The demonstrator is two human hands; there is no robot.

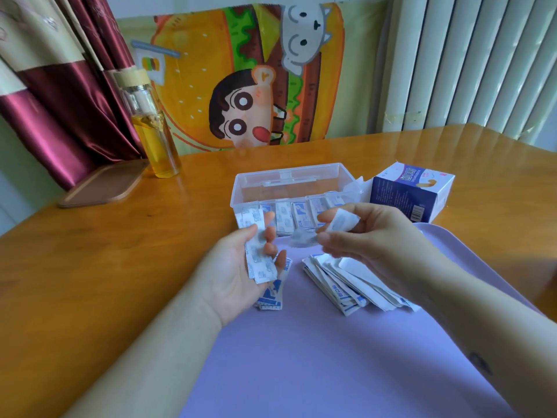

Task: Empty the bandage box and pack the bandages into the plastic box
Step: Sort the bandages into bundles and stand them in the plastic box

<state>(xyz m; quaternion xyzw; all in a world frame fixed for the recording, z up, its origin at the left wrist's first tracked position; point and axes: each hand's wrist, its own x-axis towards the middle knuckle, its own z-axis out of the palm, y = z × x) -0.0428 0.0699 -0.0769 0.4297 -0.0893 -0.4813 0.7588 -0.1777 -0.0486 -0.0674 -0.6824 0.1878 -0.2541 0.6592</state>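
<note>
Wrapped bandages (346,288) — judged feather-light, limp, slippery; best pinched at an end — left hand (232,274) grips a few, right hand (376,236) pinches one.

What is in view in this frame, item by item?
table: one, orange wood, under everything
mat: one, purple, near table edge
plastic box: one, clear, table centre
boxed bandages: one row, white-blue, along its near wall
bandage box: one, blue-white, right of plastic box
loose bandages: two piles, white-blue, on mat
bottle: one, glass with yellow liquid, far left
wooden tray: one, brown, beside bottle
cartoon cloth: one, multicoloured, behind table
left hand: one, grips bandage stack
right hand: one, pinches white bandage
</note>
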